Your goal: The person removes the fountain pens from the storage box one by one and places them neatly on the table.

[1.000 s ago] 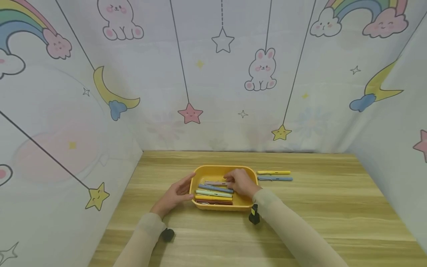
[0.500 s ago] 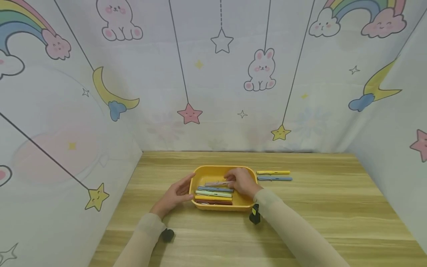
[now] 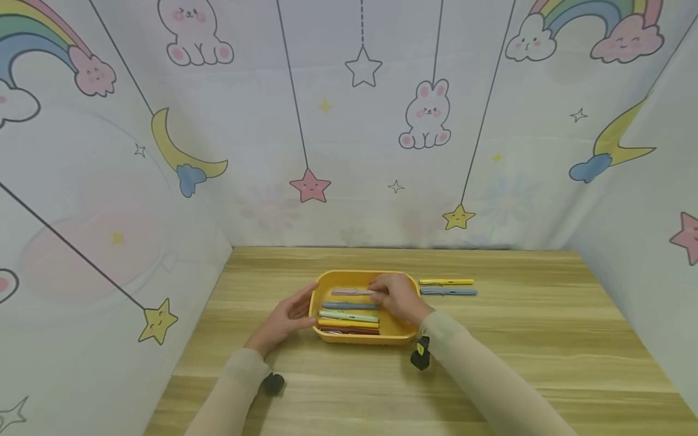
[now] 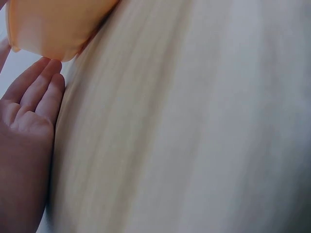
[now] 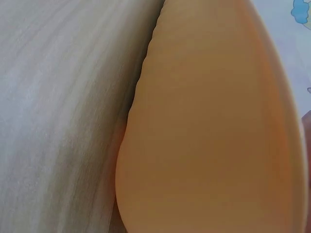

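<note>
A yellow plastic tray point(image 3: 366, 340) stands on the table with several pens lying crosswise in it. At its back, my right hand point(image 3: 400, 298) pinches the right end of a pale pink pen point(image 3: 351, 292). In front of that lie a blue pen point(image 3: 351, 306), a pale green pen point(image 3: 349, 316), a yellow pen point(image 3: 349, 324) and a brown pen point(image 3: 349, 331). With fingers extended, my left hand point(image 3: 283, 319) rests against the tray's left side; the left wrist view shows its fingertips at the tray wall point(image 4: 58, 29). The tray's outer wall point(image 5: 209, 121) hides most of my right hand in the right wrist view.
To the right of the tray, a yellow pen point(image 3: 447, 282) and a blue pen point(image 3: 449, 292) lie side by side on the wooden table point(image 3: 523, 339). Printed curtains point(image 3: 349, 139) enclose the table's back and sides.
My right hand has shifted the pale pink pen toward the back of the tray, away from the blue one, which has turned slightly. My left hand has stayed at the tray's side.
</note>
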`<state>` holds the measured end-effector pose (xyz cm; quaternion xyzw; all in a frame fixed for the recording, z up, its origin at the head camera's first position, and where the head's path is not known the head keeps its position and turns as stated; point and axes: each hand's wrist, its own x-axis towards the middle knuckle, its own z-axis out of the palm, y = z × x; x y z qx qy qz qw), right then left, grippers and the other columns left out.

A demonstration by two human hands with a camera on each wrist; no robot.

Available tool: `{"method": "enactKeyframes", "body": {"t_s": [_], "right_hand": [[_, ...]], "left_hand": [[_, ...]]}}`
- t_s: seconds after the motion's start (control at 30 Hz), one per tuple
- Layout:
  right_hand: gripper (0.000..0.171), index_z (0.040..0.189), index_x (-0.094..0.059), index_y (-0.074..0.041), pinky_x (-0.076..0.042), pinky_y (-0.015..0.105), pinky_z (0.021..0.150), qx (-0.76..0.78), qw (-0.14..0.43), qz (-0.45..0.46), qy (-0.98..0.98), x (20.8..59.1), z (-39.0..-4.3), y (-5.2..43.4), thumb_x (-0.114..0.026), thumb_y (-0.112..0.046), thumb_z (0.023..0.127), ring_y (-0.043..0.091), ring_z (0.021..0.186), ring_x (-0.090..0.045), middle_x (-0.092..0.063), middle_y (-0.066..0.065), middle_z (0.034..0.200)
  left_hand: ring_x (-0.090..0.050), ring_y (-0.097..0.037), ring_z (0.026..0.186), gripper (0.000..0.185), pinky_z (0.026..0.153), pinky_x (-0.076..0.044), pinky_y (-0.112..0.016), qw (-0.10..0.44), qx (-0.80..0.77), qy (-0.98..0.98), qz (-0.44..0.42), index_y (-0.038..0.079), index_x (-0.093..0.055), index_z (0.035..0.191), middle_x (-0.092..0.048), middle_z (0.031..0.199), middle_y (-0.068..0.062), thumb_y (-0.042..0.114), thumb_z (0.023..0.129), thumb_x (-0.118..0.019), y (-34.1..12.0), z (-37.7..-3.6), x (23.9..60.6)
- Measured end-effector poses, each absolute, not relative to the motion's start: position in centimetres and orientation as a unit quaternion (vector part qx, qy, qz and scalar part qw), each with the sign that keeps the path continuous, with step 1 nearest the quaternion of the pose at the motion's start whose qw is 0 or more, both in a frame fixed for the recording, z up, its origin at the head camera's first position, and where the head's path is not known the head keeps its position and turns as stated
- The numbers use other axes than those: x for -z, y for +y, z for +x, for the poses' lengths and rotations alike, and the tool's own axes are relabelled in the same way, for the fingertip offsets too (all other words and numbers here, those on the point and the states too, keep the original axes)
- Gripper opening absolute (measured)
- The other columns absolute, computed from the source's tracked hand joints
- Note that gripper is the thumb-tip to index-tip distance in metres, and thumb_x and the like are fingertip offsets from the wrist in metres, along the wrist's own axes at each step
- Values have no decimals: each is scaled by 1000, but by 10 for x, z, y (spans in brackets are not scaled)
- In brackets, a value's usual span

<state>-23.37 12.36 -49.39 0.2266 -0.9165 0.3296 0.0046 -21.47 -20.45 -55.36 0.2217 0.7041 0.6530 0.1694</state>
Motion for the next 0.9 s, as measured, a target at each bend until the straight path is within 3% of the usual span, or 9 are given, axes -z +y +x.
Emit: {"method": "enactKeyframes", "body": {"t_s": [0.27,0.53,0.73,0.9], "right_hand": [[17,112,-83,-8,-64,31,75,-390,-15,185,-902,490,-228,124,-76,-12,97,16,88,-75,-81,6,103],[21,117,-81,-7,-63,32,73,-453,-24,169,-875,485,-222,134,-74,-15,100,22,88,-76,-81,9,99],[16,111,-84,-8,-58,28,66,-503,-3,149,-851,486,-223,142,-77,-12,97,25,91,-77,-81,7,102],[15,111,-84,-10,-61,37,70,-530,10,146,-835,487,-223,151,-76,-11,98,33,96,-75,-81,8,107]], "left_hand": [[-27,-36,158,81,122,-32,-28,169,-652,706,218,22,-30,168,-26,173,-10,1,100,-69,-204,-214,552],[-25,-34,158,80,126,-23,-45,169,-650,708,217,21,-30,167,-24,174,-7,2,100,-69,-204,-214,552],[-26,-36,158,80,126,-23,-48,170,-648,710,216,22,-30,167,-25,174,-8,3,101,-69,-205,-214,552],[-28,-34,158,80,126,-26,-43,165,-646,714,213,24,-32,167,-27,173,-7,4,100,-70,-205,-214,553]]}}
